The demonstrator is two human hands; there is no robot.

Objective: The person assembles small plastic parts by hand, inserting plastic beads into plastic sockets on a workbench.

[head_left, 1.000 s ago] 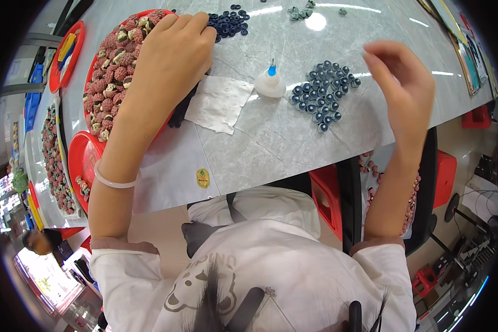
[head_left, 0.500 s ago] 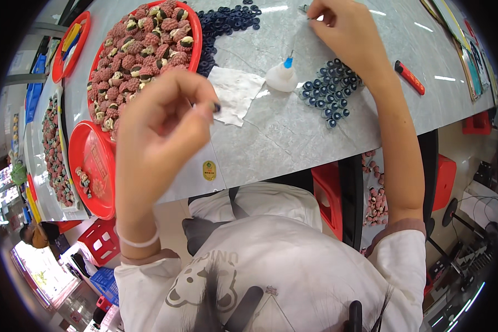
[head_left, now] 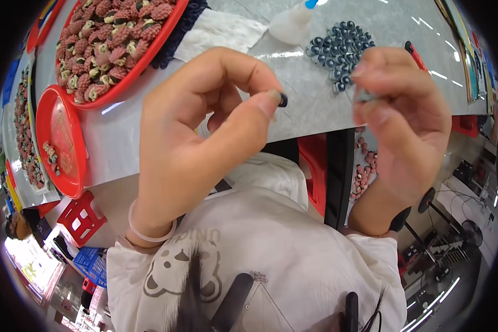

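My left hand (head_left: 205,127) is closed, with thumb and forefinger pinching a small dark blue ring-like piece (head_left: 283,100). To its right, across a short gap, my right hand (head_left: 409,116) is raised with thumb and forefinger brought together. Between those fingertips shows a small pale, clear-looking piece (head_left: 365,96), too blurred to name. Just beyond the right hand, a cluster of small clear pieces with dark blue centres (head_left: 343,50) lies on the table. A white squeeze bottle (head_left: 290,25) with a blue tip stands left of them.
A white paper tissue (head_left: 221,34) lies near the bottle. More dark blue rings (head_left: 177,34) are heaped beside a red tray (head_left: 144,62) of pink, cream and dark pieces. A smaller red tray (head_left: 61,105) sits at the left. A red tube-shaped thing (head_left: 416,55) lies at the right.
My right hand has come back from the table's far side toward me, bringing a small pale piece. My left hand has moved right with the dark blue ring. The view has shifted.
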